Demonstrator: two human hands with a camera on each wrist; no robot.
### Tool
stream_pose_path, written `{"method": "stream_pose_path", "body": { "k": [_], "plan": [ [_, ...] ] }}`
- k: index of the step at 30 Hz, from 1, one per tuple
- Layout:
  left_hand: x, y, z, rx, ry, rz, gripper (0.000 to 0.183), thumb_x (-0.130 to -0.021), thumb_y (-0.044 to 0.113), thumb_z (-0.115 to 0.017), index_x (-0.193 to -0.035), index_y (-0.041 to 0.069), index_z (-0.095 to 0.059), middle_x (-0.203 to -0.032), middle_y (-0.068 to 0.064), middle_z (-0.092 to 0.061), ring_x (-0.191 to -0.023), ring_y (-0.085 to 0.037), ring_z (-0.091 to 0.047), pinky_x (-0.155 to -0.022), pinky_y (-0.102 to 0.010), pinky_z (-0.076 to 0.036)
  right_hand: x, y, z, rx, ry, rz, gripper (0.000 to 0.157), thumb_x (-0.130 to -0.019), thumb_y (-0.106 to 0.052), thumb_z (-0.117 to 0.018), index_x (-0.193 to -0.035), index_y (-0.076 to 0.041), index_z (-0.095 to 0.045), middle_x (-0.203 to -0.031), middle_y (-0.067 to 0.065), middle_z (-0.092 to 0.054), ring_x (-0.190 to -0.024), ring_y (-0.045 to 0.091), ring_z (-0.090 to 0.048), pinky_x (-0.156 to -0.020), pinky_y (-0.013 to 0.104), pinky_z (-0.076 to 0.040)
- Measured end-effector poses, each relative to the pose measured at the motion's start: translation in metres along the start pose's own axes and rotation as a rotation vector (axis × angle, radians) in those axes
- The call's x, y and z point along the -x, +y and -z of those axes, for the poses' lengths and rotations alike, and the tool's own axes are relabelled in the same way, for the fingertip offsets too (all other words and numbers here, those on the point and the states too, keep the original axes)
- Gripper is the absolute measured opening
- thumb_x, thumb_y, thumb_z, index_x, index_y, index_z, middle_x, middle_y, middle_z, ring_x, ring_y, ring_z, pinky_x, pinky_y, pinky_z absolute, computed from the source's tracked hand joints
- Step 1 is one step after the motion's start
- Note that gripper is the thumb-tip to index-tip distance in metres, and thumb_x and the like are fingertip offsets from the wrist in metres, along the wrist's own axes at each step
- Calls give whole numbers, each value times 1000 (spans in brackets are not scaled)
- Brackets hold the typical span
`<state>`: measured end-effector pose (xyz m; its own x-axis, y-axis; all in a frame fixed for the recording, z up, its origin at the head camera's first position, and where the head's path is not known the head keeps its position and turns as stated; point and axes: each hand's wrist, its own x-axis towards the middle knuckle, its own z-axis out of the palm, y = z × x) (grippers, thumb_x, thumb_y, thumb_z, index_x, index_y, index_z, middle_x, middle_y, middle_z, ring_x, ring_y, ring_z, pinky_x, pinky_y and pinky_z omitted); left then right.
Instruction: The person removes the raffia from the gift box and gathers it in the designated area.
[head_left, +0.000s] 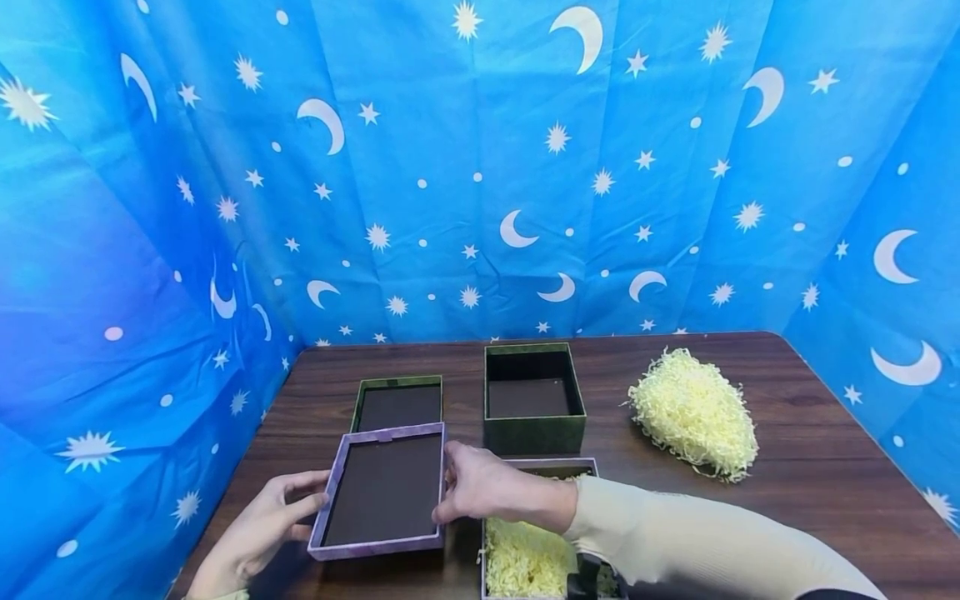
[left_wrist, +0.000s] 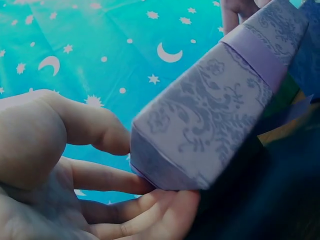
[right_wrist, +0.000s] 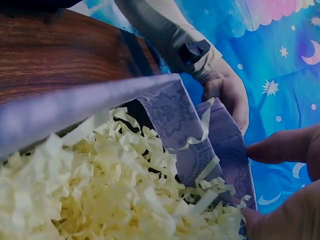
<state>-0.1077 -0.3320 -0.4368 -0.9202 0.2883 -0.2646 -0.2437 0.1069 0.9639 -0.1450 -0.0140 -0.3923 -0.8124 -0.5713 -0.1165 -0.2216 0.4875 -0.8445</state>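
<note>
A purple box lid (head_left: 386, 492) is held between both hands, its dark inner face turned up in the head view. My left hand (head_left: 266, 521) pinches its left edge, thumb above and fingers beneath. On the opposite edge, my right hand (head_left: 491, 492) grips with thumb and fingers. The left wrist view shows the lid's lavender floral side (left_wrist: 200, 110) with a ribbon band across it. Below the right forearm stands a purple box (head_left: 596, 467) filled with pale yellow shredded paper (head_left: 525, 558); the sleeve hides part of it.
Behind the lid lies a green box lid (head_left: 401, 404), partly covered by it. An open green box (head_left: 534, 433) stands at the back middle. A heap of yellow shredded paper (head_left: 693, 417) sits on the brown table (head_left: 810, 483) at right. Blue star-patterned cloth surrounds the table.
</note>
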Motion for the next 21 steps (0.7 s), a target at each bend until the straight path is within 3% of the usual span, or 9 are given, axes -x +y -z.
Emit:
{"method": "stream_pose_path", "body": {
  "k": [12,21],
  "plan": [
    [3,-7,3,-18,-33,6,61,-99,10,-53,-142,-22,-24,-118,-13,-62,-98,-26,-67,-79,-48,-58,-3,-2,-6,233,14,24,51,-56,-11,-86,-95,-11,-53,-69,-9,-58,-64,3,-53,-62,19,-46],
    [2,-12,3,-14,-24,28,62,-99,10,-54,-142,-23,-22,-123,-18,-60,-101,-28,-66,-81,-49,-58,-8,-5,-11,300,5,-26,57,-54,-14,-89,-100,-9,-55,-79,-4,-61,-72,9,-57,-69,23,-50]
  ]
}}
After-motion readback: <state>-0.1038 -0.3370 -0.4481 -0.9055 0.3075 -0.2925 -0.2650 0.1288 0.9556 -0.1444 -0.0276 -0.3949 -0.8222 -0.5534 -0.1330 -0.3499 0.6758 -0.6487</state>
